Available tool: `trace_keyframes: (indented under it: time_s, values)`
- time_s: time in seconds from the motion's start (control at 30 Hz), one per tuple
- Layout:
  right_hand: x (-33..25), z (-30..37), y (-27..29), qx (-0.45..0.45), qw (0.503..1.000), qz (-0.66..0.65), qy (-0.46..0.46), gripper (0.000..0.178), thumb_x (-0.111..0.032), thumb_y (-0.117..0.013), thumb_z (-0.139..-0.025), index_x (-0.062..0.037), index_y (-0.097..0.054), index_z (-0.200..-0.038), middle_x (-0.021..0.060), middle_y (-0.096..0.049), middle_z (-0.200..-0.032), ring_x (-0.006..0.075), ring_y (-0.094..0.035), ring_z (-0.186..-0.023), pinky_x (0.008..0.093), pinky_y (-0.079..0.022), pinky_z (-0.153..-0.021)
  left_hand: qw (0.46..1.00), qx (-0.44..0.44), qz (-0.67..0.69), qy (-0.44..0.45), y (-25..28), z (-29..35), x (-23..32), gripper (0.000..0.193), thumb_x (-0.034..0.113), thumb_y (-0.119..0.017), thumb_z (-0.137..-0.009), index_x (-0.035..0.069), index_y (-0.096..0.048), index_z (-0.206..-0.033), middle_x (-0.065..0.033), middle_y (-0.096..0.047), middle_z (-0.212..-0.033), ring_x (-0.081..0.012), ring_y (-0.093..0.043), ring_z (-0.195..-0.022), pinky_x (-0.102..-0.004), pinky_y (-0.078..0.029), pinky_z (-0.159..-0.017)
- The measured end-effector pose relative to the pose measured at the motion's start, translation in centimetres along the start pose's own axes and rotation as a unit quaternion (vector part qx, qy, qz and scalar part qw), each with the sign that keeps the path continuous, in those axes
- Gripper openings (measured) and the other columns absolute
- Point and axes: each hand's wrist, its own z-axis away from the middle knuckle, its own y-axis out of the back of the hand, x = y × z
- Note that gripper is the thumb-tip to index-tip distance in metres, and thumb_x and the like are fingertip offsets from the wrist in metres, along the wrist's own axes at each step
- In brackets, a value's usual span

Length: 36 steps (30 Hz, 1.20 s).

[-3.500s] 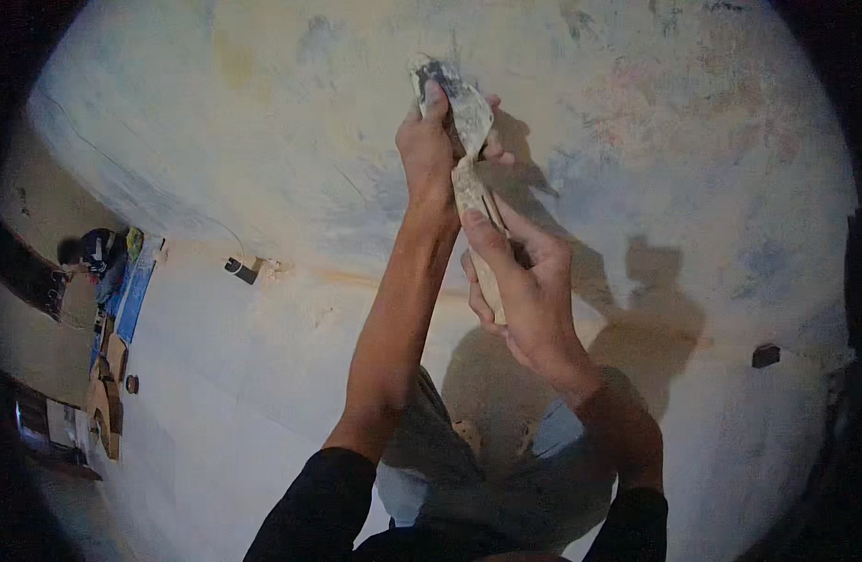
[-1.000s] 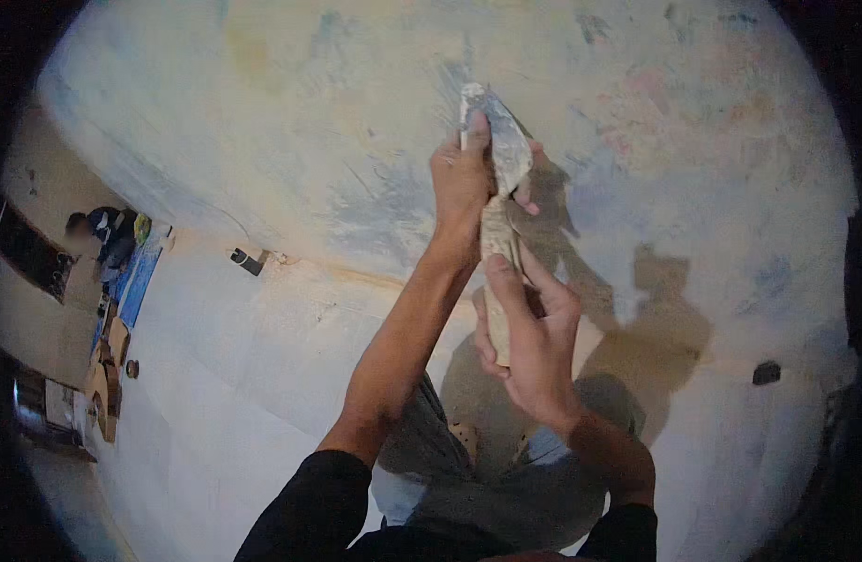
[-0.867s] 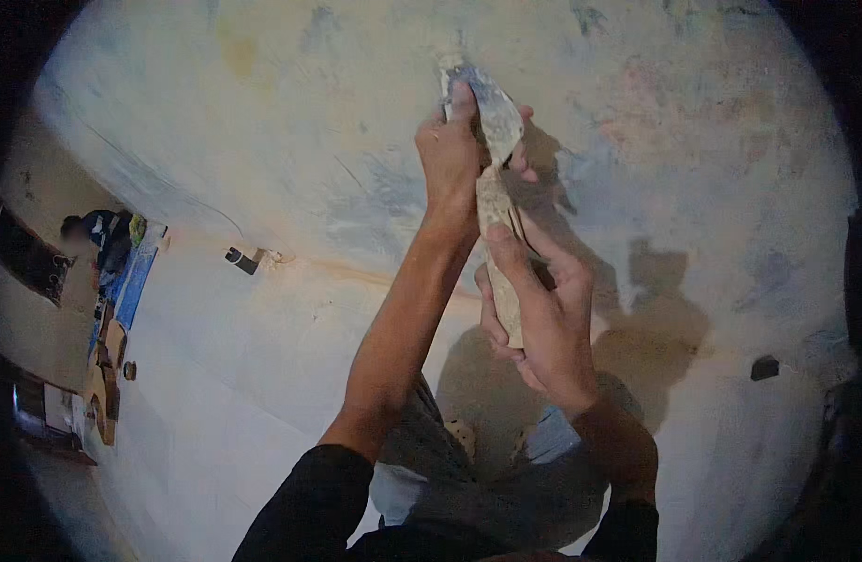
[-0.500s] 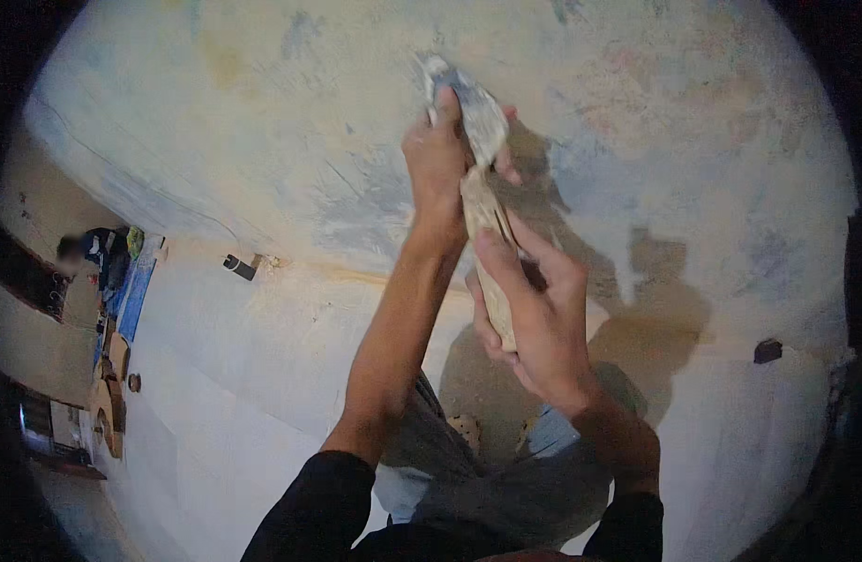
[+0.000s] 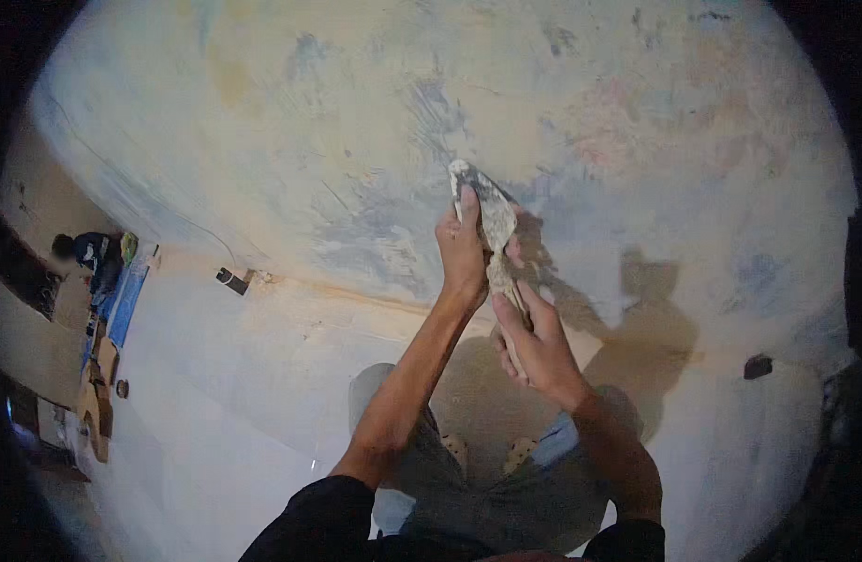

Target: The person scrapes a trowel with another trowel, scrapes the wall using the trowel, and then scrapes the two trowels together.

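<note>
Both my hands hold one putty-smeared scraper (image 5: 499, 221) against the patchy plastered wall (image 5: 337, 122). My left hand (image 5: 463, 251) is closed on its wide blade, with the thumb lying along the blade's face. Below it, my right hand (image 5: 540, 348) wraps round the pale handle, which points back toward me. The blade lies at a slant, and its working edge is partly hidden by the left hand. Grey-blue streaks and rough patches cover the wall around the scraper.
Where wall meets floor runs a tan strip (image 5: 356, 304). Dark boxes sit in the wall's base, one at left (image 5: 231, 280) and one at right (image 5: 758, 366). At far left, another person (image 5: 95, 251) is near a blue sheet (image 5: 128, 300). My bent knees and shoes are below.
Both hands have drawn the scraper down the wall, closer to my body. Their grip stays the same. My knees show more fully now.
</note>
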Motion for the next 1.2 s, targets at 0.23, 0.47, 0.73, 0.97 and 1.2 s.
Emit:
trace_keyframes:
  time_s: [0.23, 0.47, 0.73, 0.97, 1.2]
  values:
    - [-0.9, 0.3, -1.3, -0.047, 0.993, -0.104, 0.042, 0.034, -0.029, -0.045, -0.100, -0.0040, -0.040, -0.123, 0.0009, -0.047, -0.070, 0.0052, -0.043, -0.049, 0.0222, -0.036, -0.039, 0.995, -0.028, -0.012, -0.092, -1.7, -1.4, 3.2, 0.037, 0.032, -0.048, -0.099, -0.003, -0.054, -0.091, -0.0171, -0.066, -0.068, -0.0166, -0.056, -0.039, -0.0272, -0.045, -0.034]
    - [-0.3, 0.6, -3.2, 0.025, 0.989, -0.133, 0.059, 0.042, -0.028, -0.044, -0.100, 0.0004, -0.038, -0.132, 0.0005, -0.048, -0.068, 0.0044, -0.042, -0.050, 0.0219, -0.037, -0.042, 0.993, -0.007, -0.057, -0.100, -1.5, -1.5, 4.0, 0.034, 0.031, -0.047, -0.099, -0.001, -0.055, -0.089, -0.0165, -0.066, -0.067, -0.0138, -0.054, -0.036, -0.0259, -0.040, -0.031]
    - [-3.1, 0.8, -4.6, 0.066, 0.989, -0.095, 0.092, 0.046, -0.025, -0.045, -0.099, 0.0052, -0.037, -0.134, 0.0006, -0.048, -0.071, 0.0048, -0.042, -0.050, 0.0220, -0.037, -0.042, 0.994, -0.020, -0.051, -0.091, -1.9, -2.3, 5.6, 0.034, 0.031, -0.048, -0.099, 0.000, -0.055, -0.088, -0.0118, -0.064, -0.062, -0.0113, -0.053, -0.038, -0.0248, -0.038, -0.032]
    - [-4.3, 1.3, -5.3, 0.091, 0.988, -0.118, 0.034, 0.045, -0.023, -0.043, -0.099, 0.0054, -0.037, -0.134, 0.0027, -0.050, -0.077, 0.0052, -0.042, -0.051, 0.0228, -0.037, -0.043, 0.998, -0.026, -0.035, -0.051, -1.7, -2.2, 5.6, 0.037, 0.033, -0.051, -0.097, -0.002, -0.054, -0.089, -0.0164, -0.066, -0.066, -0.0140, -0.051, -0.034, -0.0258, -0.038, -0.029]
    - [-3.9, 1.0, -4.5, 0.121, 0.988, -0.038, 0.090, 0.043, -0.024, -0.043, -0.099, 0.0032, -0.040, -0.132, 0.0029, -0.050, -0.074, 0.0063, -0.043, -0.049, 0.0243, -0.036, -0.040, 0.998, -0.014, -0.016, -0.055, -2.4, -2.1, 5.3, 0.034, 0.029, -0.046, -0.100, 0.000, -0.054, -0.084, -0.0136, -0.064, -0.063, -0.0112, -0.049, -0.037, -0.0257, -0.036, -0.033]
